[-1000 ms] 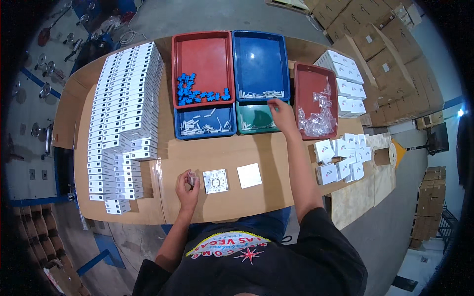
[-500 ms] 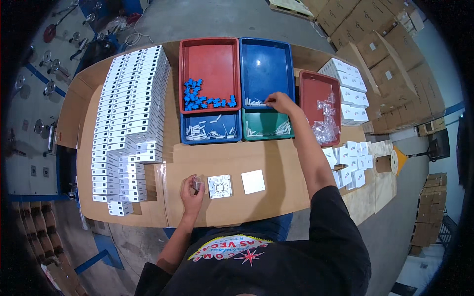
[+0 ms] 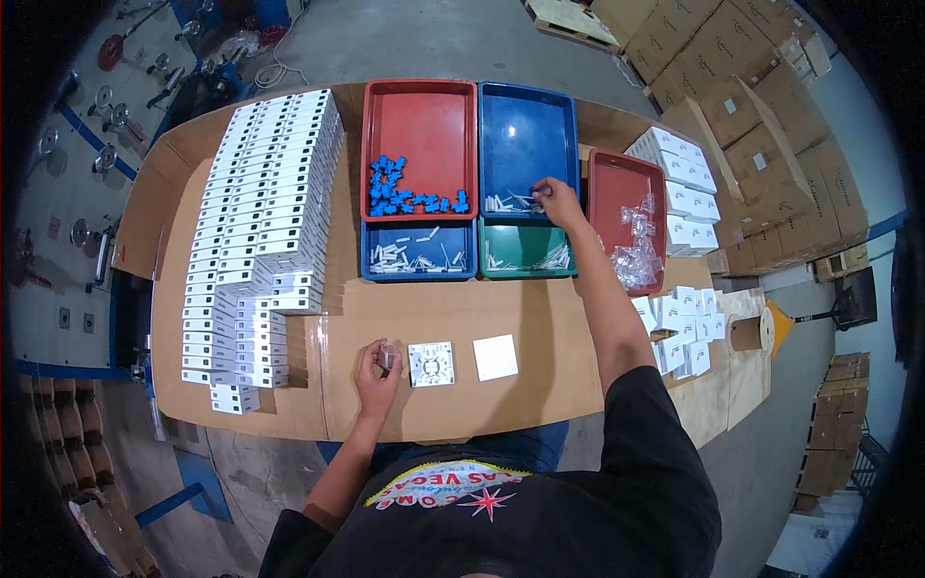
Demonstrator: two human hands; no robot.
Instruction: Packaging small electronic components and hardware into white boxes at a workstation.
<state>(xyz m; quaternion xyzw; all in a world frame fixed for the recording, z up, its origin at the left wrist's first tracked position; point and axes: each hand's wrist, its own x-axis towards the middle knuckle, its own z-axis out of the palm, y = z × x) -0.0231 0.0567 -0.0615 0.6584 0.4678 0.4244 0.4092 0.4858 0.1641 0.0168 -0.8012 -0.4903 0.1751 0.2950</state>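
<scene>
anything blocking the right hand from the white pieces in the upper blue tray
Nothing visible does: the right hand reaches over the near rim of the upper blue tray, right at the white pieces. Whether it grips one is too small to tell.

Black shirt [image 3: 597, 511]: curved chest print [image 3: 445, 484], large lettering, upside down, red star [image 3: 484, 503] beside it. Brown cartons [image 3: 718, 48], upper right: dark script, too small to read. White boxes [image 3: 689, 202] at right: tiny print, illegible. Stacked boxes [image 3: 255, 217] at left: dark square marks.
</scene>
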